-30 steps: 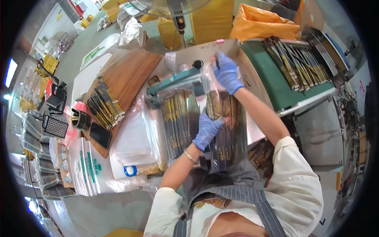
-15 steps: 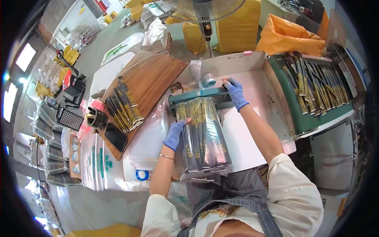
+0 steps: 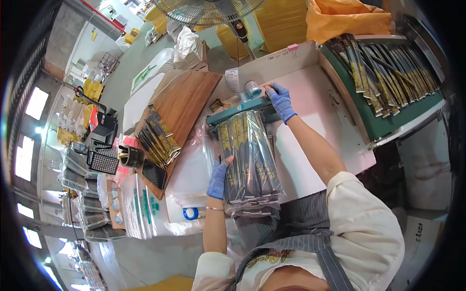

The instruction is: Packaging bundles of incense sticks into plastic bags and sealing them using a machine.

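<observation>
A clear plastic bag filled with long black-and-gold packets lies in front of me, its far end at the jaws of a teal bar heat sealer. My left hand, in a blue glove with the thumb tip bare, grips the bag's left side. Its other fingers are partly hidden along the edge. My right hand, gloved the same way, is closed on the right end of the sealer's upper arm, which is down over the bag's end. Under the near end of this bag, more filled bags seem to be stacked.
Loose packets lie on a brown wooden board to the left, by a dark cup. A roll of tape rests near the front edge. More packets cover a green surface at right. A fan stands beyond.
The view has tilted and shifted. My left hand has slid a little toward the near end of the bag. My right hand remains on the sealer's arm.
</observation>
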A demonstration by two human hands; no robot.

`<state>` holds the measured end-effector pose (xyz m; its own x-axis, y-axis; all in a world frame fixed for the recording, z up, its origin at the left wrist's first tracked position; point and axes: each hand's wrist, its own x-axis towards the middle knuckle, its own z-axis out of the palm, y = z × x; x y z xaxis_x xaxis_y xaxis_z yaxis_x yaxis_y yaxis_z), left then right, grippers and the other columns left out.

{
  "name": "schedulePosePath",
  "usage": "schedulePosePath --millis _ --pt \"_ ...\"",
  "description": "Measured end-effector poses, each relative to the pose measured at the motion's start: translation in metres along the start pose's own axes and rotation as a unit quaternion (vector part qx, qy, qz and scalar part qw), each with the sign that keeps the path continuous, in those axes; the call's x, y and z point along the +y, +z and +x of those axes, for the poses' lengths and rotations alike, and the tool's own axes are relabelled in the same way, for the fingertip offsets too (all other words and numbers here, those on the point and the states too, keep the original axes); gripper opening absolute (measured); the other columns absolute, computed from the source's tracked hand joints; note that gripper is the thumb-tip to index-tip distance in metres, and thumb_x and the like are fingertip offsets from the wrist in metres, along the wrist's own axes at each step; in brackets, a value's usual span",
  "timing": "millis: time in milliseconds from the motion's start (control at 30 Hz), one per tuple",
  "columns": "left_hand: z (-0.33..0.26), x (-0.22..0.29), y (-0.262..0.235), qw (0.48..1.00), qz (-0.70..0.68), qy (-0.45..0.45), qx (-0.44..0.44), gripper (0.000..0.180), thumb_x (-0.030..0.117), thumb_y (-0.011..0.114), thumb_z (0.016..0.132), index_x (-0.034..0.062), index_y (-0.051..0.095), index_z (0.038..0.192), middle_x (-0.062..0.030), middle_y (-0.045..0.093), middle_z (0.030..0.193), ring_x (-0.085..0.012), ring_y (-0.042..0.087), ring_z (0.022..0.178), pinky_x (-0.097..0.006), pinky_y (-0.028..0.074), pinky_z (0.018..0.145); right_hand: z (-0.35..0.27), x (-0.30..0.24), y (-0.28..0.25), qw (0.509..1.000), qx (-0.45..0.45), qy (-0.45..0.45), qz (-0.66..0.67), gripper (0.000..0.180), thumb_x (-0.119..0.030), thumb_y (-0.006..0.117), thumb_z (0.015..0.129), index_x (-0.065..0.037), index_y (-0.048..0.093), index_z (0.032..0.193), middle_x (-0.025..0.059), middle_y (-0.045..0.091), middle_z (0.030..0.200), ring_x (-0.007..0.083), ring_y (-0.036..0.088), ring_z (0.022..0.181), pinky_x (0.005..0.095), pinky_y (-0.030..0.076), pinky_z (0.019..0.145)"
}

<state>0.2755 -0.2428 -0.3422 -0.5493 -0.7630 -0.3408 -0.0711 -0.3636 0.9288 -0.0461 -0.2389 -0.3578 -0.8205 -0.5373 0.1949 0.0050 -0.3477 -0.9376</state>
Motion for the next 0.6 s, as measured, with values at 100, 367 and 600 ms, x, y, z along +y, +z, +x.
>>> schedulePosePath --millis 100,367,600 --pt "-0.025 0.027 0.019 0.975 -0.141 -0.169 -0.009 0.035 0.025 0.065 0.079 0.0003 0.058 0.103 -0.0115 0.065 0.085 -0.0219 0.065 0.067 -0.033 0.057 0.059 -0.053 -0.023 0.004 0.934 0.120 -0.171 -0.290 0.035 -0.019 0.067 0.078 -0.003 0.058 0.107 0.0077 0.063 0.088 0.0160 0.057 0.083 0.0281 0.045 0.072" --pt "-0.054 0.009 0.072 0.995 -0.089 0.031 -0.017 0.045 0.016 0.069 0.072 0.0012 0.053 0.112 -0.0079 0.062 0.096 -0.0195 0.062 0.085 -0.031 0.053 0.073 -0.163 -0.128 -0.054 0.914 -0.255 0.300 0.102 0.059 -0.011 0.072 0.072 -0.002 0.043 0.123 0.0076 0.057 0.103 0.0179 0.055 0.094 0.0313 0.046 0.082" --pt "-0.122 -0.030 0.119 0.904 0.146 0.398 -0.061 0.126 0.027 0.089 0.043 -0.0003 0.014 0.140 -0.0146 0.033 0.137 -0.0259 0.034 0.125 -0.034 0.027 0.105 -0.179 -0.106 -0.247 0.772 -0.430 -0.141 -0.447 0.055 -0.024 0.064 0.075 -0.001 0.049 0.122 0.0147 0.054 0.119 0.0245 0.057 0.102 0.0362 0.047 0.085"
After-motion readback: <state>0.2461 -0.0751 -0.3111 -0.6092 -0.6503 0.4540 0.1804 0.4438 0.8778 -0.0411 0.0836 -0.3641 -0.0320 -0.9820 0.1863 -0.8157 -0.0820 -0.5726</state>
